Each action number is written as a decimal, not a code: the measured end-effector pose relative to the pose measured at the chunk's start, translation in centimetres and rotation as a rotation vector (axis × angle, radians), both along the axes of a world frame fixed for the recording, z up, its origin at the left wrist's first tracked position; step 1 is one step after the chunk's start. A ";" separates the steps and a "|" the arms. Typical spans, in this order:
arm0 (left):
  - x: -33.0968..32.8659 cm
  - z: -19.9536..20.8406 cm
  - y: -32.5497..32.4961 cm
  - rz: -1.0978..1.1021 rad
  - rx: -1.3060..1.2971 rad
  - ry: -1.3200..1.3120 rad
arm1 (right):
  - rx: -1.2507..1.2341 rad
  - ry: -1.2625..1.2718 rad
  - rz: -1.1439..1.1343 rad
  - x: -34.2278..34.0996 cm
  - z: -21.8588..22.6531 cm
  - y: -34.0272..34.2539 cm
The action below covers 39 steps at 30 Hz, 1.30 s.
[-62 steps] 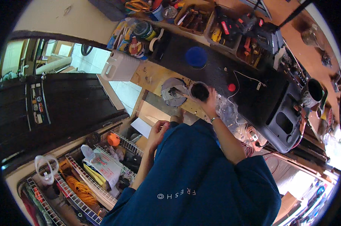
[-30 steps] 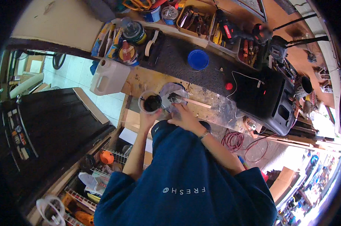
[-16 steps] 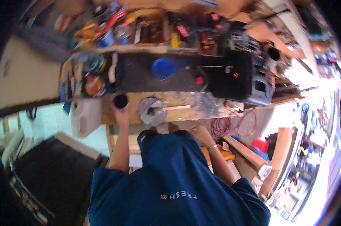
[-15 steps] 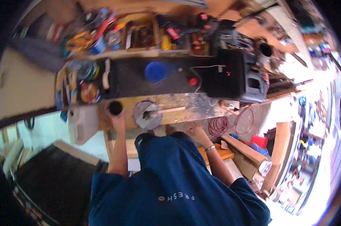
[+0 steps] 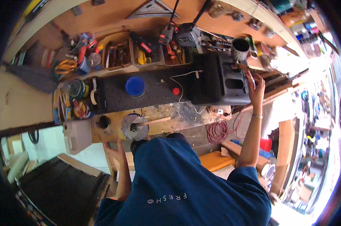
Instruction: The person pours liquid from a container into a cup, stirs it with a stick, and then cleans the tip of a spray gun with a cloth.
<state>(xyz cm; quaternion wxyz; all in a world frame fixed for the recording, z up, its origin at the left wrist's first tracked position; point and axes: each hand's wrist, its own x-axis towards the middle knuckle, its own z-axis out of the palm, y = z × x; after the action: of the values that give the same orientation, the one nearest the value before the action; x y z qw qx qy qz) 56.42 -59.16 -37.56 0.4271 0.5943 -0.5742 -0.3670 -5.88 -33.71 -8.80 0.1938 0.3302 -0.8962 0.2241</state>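
Note:
My right hand (image 5: 256, 86) reaches over the right end of the bench, beside a black box-shaped device (image 5: 215, 81). Its fingers are apart and point up toward the base of a grey metal can (image 5: 239, 56); whether they touch it is hard to make out. Off the bench's front edge, my left hand (image 5: 117, 150) is open, fingers spread, holding nothing. Just beyond it a dark-mouthed cup (image 5: 103, 122) stands on the wooden bench (image 5: 159, 113). To its right sits a round, pale, stained container (image 5: 139, 132) with a wooden stick (image 5: 157, 121) lying across it.
A blue round tub (image 5: 135, 86) and a red cap (image 5: 176, 91) sit on the dark mat. Behind them are trays of tools (image 5: 117, 54). A whitish jug (image 5: 77, 136) is at the left. Red hose (image 5: 217, 132) lies coiled below the bench, right.
My left hand has let go of the dark cup and drawn back toward me. My right hand has moved up and right to the metal can. The view has shifted.

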 end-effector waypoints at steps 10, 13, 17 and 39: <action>-6.1 9.5 8.6 -0.081 0.128 -0.168 | -0.117 -0.284 0.382 -8.9 -3.2 1.0; -9.7 10.8 9.7 -0.172 0.183 -0.116 | -0.466 -0.442 0.359 -7.9 -1.5 2.0; -14.7 8.4 7.5 -0.275 0.125 0.003 | -0.368 -0.346 0.344 -6.3 0.9 7.0; -28.7 -0.5 -8.4 0.057 -0.137 0.240 | -0.505 -0.288 -0.200 16.9 2.4 21.1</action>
<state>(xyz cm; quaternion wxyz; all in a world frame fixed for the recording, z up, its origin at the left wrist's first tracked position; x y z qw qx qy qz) 27.69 -67.59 -38.03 0.5424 0.5317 -0.5257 -0.3831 11.01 -12.65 -6.40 0.1618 0.1465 -0.8585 0.4641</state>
